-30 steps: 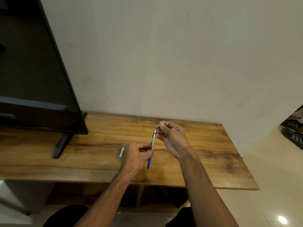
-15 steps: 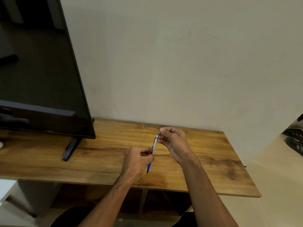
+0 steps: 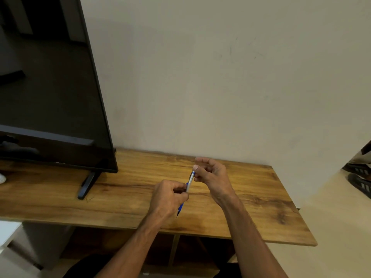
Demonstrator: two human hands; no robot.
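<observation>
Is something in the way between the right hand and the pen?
No, nothing visible. The right hand sits right beside the top end of the pen, and the left hand grips it lower down.

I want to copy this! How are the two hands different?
The left hand is curled tight round the middle of the pen; the right hand is looser, fingertips just at its top end. The left hand is nearer the person; the right hand is nearer the wall. Both are over the wooden table.

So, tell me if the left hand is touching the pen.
Touching. The head view shows the left hand gripping the pen, with the barrel running through its curled fingers.
</observation>
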